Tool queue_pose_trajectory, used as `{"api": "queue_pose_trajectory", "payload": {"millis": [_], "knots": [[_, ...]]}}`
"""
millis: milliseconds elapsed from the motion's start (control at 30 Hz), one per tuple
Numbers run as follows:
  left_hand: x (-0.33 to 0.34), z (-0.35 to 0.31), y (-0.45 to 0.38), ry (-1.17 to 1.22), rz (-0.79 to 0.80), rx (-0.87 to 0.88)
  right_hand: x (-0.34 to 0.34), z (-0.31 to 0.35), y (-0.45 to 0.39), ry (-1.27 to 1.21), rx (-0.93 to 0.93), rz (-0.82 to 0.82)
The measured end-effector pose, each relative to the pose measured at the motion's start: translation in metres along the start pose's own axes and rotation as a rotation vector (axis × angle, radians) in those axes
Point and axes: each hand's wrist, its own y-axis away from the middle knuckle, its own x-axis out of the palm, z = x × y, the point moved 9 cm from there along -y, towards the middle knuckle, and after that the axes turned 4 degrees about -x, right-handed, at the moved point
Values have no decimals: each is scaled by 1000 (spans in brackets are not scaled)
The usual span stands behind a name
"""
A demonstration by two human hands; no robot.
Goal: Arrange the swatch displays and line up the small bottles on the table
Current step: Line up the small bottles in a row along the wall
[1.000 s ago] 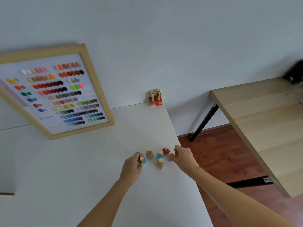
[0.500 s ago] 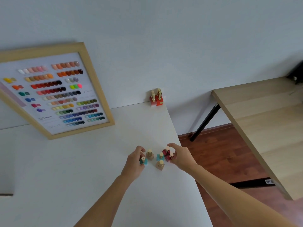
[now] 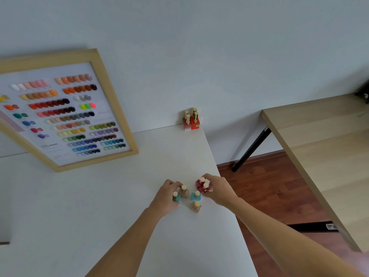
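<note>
Framed swatch board [image 3: 65, 110] leans on wall; four red bottles [image 3: 191, 119] at tabletop [image 3: 99, 196] corner. Left hand [image 3: 167, 194] grips teal bottle [image 3: 176, 197], right hand [image 3: 218, 188] pinches two red ones [image 3: 202, 185]; teal & tan bottles between.

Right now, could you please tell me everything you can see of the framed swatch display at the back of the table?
The framed swatch display is a rectangular board in a light wood-look frame. Its white face holds rows of small oval colour swatches: pinks, oranges, reds, browns, greens, purples and blues, with small print near the bottom that is too small to read. It leans against the pale wall, its lower edge on the white table, and its left part runs out of view. Neither hand touches it.
</note>
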Motion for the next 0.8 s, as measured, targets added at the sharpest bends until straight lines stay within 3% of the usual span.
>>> {"api": "queue_pose_trajectory", "payload": {"millis": [400, 633, 733, 800], "knots": [[-34, 17, -25, 63, -183, -68, -16, 9, -42, -9, -28, -52], [-36, 27, -17, 163, -190, -154, -16, 11, -50, -31, -43, -46], [-55, 19, 12, 168, -436, -144, -17, 10, -48, -38, -53, -52], [-69, -2, 41, 174, -653, 11, -19, 11, -48, -34, -60, -53]]}}
